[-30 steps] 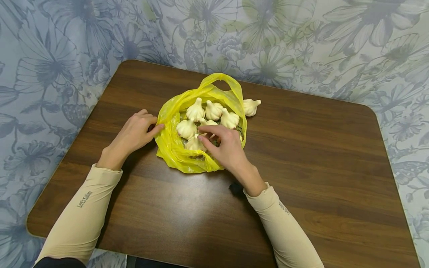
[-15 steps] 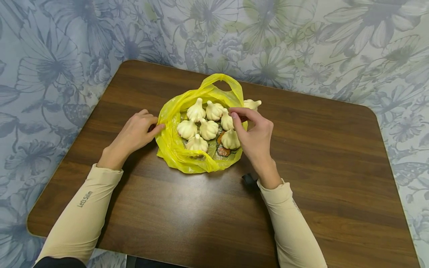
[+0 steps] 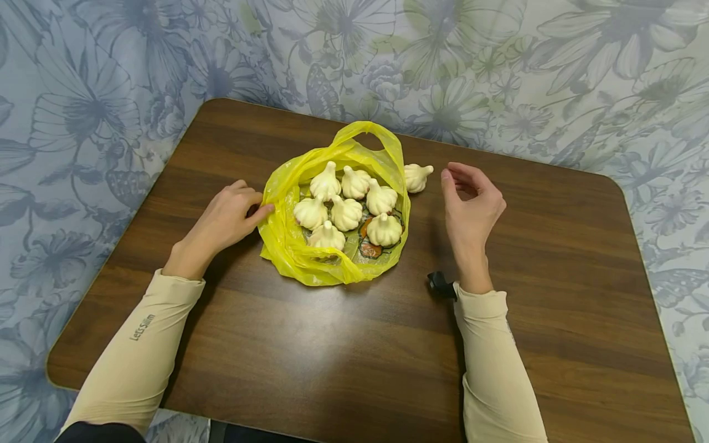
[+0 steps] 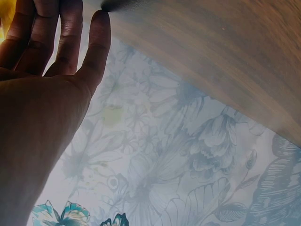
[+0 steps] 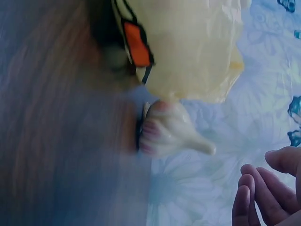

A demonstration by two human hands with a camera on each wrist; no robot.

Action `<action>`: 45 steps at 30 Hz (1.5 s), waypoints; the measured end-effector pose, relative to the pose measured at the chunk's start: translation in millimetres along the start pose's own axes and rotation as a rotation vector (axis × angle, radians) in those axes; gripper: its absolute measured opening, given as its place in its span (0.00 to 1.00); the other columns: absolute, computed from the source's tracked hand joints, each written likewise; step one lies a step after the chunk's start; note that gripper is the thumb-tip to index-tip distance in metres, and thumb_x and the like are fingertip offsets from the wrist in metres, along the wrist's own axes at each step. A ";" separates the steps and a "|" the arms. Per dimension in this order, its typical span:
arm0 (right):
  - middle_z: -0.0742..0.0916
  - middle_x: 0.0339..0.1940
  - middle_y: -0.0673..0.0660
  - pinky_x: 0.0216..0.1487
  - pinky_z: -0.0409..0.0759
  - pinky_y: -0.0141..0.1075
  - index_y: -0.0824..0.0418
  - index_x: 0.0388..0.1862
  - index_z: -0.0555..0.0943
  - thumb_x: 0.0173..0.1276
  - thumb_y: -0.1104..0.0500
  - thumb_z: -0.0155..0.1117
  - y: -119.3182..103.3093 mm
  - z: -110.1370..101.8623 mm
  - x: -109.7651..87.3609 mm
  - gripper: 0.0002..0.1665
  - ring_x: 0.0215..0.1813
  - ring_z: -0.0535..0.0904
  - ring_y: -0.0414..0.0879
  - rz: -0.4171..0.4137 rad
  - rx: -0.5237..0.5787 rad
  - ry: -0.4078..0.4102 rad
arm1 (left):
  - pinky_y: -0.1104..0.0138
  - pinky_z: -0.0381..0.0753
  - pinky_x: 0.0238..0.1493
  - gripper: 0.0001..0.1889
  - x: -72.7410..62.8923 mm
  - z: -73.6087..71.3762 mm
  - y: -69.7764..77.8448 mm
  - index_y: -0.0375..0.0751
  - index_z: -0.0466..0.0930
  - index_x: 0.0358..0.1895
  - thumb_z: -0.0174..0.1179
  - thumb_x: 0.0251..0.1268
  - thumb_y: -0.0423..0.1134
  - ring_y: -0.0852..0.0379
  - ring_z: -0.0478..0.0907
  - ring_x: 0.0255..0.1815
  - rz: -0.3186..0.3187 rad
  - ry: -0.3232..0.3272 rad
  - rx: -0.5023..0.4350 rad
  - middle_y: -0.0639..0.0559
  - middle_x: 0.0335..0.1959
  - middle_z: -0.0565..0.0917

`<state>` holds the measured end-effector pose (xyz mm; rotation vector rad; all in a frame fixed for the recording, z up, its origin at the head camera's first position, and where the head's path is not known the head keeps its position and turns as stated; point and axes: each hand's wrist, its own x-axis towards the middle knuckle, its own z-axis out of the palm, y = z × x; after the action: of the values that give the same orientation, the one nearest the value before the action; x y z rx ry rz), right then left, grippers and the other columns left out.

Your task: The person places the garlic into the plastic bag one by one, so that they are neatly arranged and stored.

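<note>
Several white garlic bulbs [image 3: 346, 213] sit in a yellow plastic bag [image 3: 311, 275] whose mouth is spread wide on the table. One more garlic bulb [image 3: 416, 178] lies on the table outside the bag's right side; purple streaks show on it in the right wrist view. With thumb and fingers at the rim, my left hand [image 3: 225, 213] holds the bag's left edge. In the left wrist view its fingers [image 4: 70, 40] reach toward a bit of yellow. Loosely curved and holding nothing, my right hand [image 3: 473, 209] hovers to the right of the outside bulb.
A brown wood-look table [image 3: 554, 277] with rounded corners stands against flower-patterned walls [image 3: 454, 80]. The bag's looped handle [image 3: 368, 127] rises at the back. A small black device [image 3: 440, 285] is by my right wrist.
My right hand has come out from over the bag and moved right, past the outside bulb. More bulbs inside show now. My left hand and the bag stay where they were.
</note>
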<state>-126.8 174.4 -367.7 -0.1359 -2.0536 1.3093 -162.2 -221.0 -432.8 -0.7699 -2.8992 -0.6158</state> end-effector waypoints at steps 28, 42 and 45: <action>0.92 0.35 0.56 0.40 0.79 0.23 0.60 0.46 0.92 0.68 0.52 0.77 73.1 24.2 24.6 0.14 0.34 0.83 0.34 0.076 -0.136 -0.216 | 0.56 0.71 0.37 0.12 -0.2 -0.2 -0.5 0.34 0.87 0.36 0.66 0.75 0.40 0.46 0.72 0.35 -0.003 -0.005 -0.016 0.42 0.31 0.85; 0.89 0.29 0.52 0.38 0.78 0.24 0.60 0.41 0.93 0.68 0.56 0.73 69.8 19.1 28.5 0.09 0.31 0.82 0.35 0.059 -0.160 -0.143 | 0.55 0.72 0.37 0.12 -1.0 -0.6 0.0 0.35 0.86 0.33 0.66 0.75 0.40 0.46 0.73 0.35 0.000 0.002 -0.015 0.42 0.31 0.86; 0.88 0.27 0.50 0.37 0.78 0.24 0.60 0.40 0.93 0.68 0.56 0.72 68.3 15.7 31.6 0.09 0.30 0.81 0.35 0.048 -0.151 -0.105 | 0.56 0.72 0.37 0.13 -0.4 -0.8 -0.1 0.35 0.86 0.33 0.66 0.75 0.40 0.46 0.73 0.35 0.001 0.006 -0.016 0.42 0.31 0.85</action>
<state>-178.1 209.2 -413.1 -0.1883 -2.2513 1.2118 -161.9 -221.6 -432.1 -0.7703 -2.8919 -0.6412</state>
